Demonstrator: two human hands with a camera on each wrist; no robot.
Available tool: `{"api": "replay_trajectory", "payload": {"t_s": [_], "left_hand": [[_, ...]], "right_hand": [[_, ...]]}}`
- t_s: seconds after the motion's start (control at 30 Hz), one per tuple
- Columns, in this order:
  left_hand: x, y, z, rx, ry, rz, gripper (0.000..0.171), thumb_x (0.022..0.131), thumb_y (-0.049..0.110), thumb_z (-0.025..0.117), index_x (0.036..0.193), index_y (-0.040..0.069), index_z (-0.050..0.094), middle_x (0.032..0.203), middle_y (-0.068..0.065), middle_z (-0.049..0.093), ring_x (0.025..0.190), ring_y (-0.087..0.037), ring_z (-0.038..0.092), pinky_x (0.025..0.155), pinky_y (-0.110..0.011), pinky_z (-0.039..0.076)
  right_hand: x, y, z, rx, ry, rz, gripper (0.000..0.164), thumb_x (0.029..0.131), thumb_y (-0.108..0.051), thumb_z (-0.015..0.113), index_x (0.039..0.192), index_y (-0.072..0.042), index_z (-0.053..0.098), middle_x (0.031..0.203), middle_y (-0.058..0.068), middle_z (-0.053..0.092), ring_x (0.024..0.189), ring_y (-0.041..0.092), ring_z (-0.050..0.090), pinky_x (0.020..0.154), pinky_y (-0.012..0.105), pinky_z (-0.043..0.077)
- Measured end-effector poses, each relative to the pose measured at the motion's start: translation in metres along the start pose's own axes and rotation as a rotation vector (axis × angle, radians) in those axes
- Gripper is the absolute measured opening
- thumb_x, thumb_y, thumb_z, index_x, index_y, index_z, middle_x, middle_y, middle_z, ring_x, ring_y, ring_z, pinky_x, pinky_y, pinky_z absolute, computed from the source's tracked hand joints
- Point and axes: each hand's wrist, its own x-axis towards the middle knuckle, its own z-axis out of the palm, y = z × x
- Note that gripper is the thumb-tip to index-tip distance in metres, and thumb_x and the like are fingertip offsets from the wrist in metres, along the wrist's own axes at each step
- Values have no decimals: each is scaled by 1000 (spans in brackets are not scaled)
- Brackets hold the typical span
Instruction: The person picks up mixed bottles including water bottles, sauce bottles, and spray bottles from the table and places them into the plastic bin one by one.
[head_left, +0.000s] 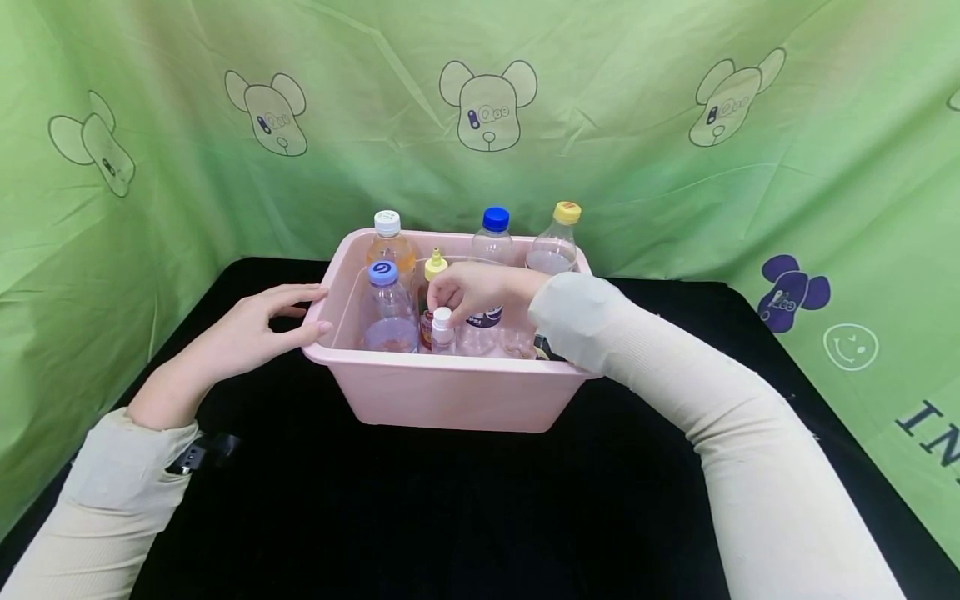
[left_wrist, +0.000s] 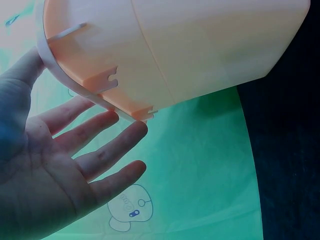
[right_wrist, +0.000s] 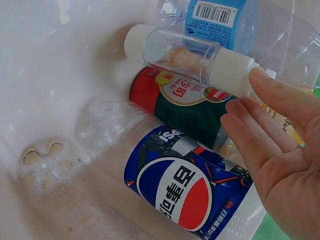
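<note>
Inside the pink tub [head_left: 450,387], my right hand [head_left: 480,292] pinches a small clear bottle [head_left: 444,337] by its white cap. The right wrist view shows thumb and fingertips at one white end of this bottle [right_wrist: 182,50]. Close to it are a sauce bottle [right_wrist: 170,95] with a yellow nozzle and a Pepsi bottle [right_wrist: 185,185]. My left hand [head_left: 255,329] touches the tub's left rim with outstretched fingers. From the left wrist view, that hand [left_wrist: 75,160] has its thumb and some fingertips against the rim.
A purple-capped bottle [head_left: 388,321] and a white-capped bottle [head_left: 390,246] stand at the tub's left. A blue-capped bottle [head_left: 493,242] and a yellow-capped bottle [head_left: 553,250] stand at its back right. Black cloth [head_left: 450,508] lies beneath; green curtains [head_left: 622,192] surround it.
</note>
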Motion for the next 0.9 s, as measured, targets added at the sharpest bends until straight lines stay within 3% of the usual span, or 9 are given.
{"api": "replay_trajectory", "payload": {"t_s": [0.9], "left_hand": [[0, 4, -1, 7, -2, -14, 55, 89, 33, 60, 136, 8, 47, 140, -15, 47, 117, -39, 55, 97, -53, 44]], "right_hand": [[-2, 0, 1, -63, -47, 46, 21, 77, 5, 69, 95, 1, 58, 103, 19, 66, 99, 28, 65, 88, 30, 53]]}}
